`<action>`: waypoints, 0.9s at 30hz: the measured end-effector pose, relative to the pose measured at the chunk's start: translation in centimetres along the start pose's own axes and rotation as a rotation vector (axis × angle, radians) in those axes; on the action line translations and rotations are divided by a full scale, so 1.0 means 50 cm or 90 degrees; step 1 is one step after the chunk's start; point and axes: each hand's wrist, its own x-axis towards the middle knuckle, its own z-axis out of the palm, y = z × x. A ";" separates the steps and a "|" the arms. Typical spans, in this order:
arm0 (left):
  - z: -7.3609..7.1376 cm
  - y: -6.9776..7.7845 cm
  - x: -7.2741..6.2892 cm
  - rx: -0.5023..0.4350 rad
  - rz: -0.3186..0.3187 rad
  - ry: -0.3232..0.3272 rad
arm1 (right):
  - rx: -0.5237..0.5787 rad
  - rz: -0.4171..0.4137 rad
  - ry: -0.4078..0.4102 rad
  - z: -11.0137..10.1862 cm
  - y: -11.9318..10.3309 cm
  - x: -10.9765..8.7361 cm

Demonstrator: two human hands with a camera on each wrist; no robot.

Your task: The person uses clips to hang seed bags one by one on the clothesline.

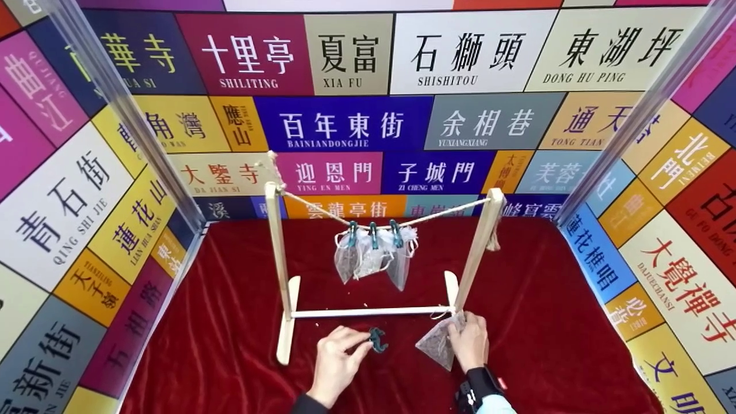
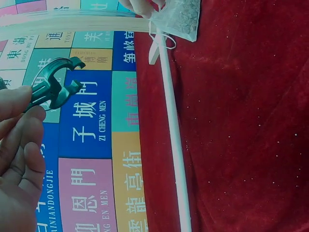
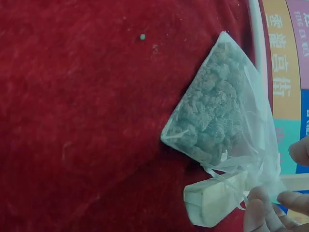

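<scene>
My left hand (image 1: pixel 336 361) pinches a dark green clothespin (image 1: pixel 377 340) between thumb and fingers, in front of the wooden rack's low crossbar. In the left wrist view the clothespin (image 2: pixel 54 88) has curved jaws with a gap between them. Near the rack's right foot, my right hand (image 1: pixel 471 343) holds a sheer mesh drawstring sachet (image 1: pixel 438 346) by its gathered top. The right wrist view shows greyish lumps filling the sachet (image 3: pixel 212 104). Its white ribbon hangs loose by the fingers. Part of the right foot is hidden behind the hand and sachet.
A rope (image 1: pixel 319 208) sags between the rack's posts (image 1: pixel 475 253). Several small mesh sachets (image 1: pixel 372 259) hang from its middle, held by green clothespins (image 1: pixel 374 236). Red velvet cloth (image 1: pixel 230 299) covers the table, with tiny crumbs on it. Printed panels (image 1: pixel 339 123) surround it.
</scene>
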 end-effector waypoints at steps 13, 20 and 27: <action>0.001 0.003 0.002 0.007 -0.005 0.000 | 0.073 0.174 -0.083 -0.007 0.008 0.024; -0.012 0.022 0.022 0.002 0.011 -0.014 | 0.127 0.187 -0.135 -0.018 -0.015 0.026; -0.043 0.061 0.076 -0.002 0.035 -0.036 | 0.101 -0.040 -0.135 -0.061 -0.078 0.016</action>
